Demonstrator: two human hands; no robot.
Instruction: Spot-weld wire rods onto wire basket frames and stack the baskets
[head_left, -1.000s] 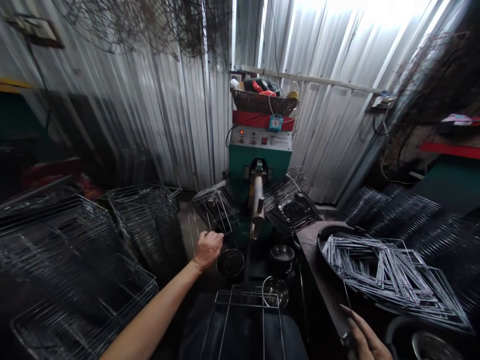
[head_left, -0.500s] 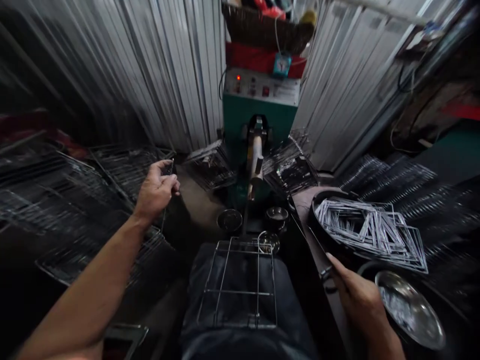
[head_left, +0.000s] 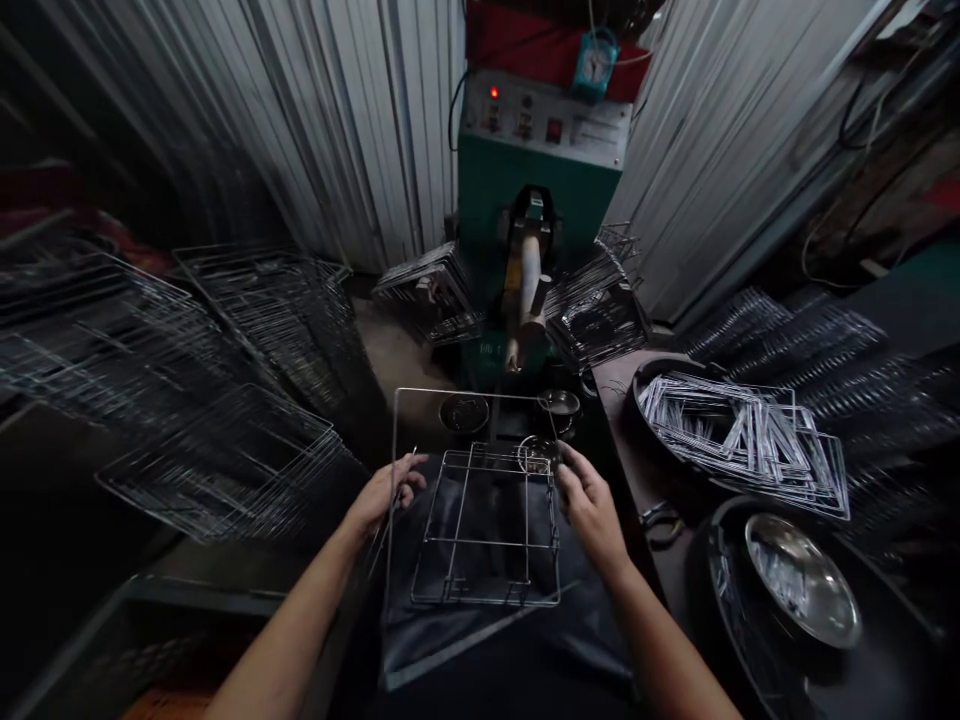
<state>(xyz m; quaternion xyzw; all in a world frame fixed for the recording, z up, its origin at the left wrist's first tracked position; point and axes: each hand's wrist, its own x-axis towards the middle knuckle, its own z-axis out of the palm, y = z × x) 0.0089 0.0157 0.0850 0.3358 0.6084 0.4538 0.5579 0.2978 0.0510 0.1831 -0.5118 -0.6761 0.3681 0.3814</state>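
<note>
A small wire rack (head_left: 491, 545) lies on my dark-covered lap. Around and above it is a larger thin wire frame (head_left: 393, 470), its top bar running across beyond the rack. My left hand (head_left: 394, 490) is closed at the large frame's left side, its fingers curled on the wire. At the right side, my right hand (head_left: 589, 495) pinches near the frame's upper right, beside the rack's right edge. Ahead stands a green machine (head_left: 540, 200) with a metal arm (head_left: 531, 270) pointing toward me.
Stacked wire racks (head_left: 277, 310) stand at left above a grey crate (head_left: 112, 640). At right are a black basin (head_left: 645, 400) of wire frames, pliers (head_left: 661, 525) and a steel bowl (head_left: 806, 580). Small bowls (head_left: 559, 402) sit below the machine.
Both hands have come inward to the lap, the left from the left stacks and the right from beside the pliers. A larger wire frame now shows between them. The view has tilted downward.
</note>
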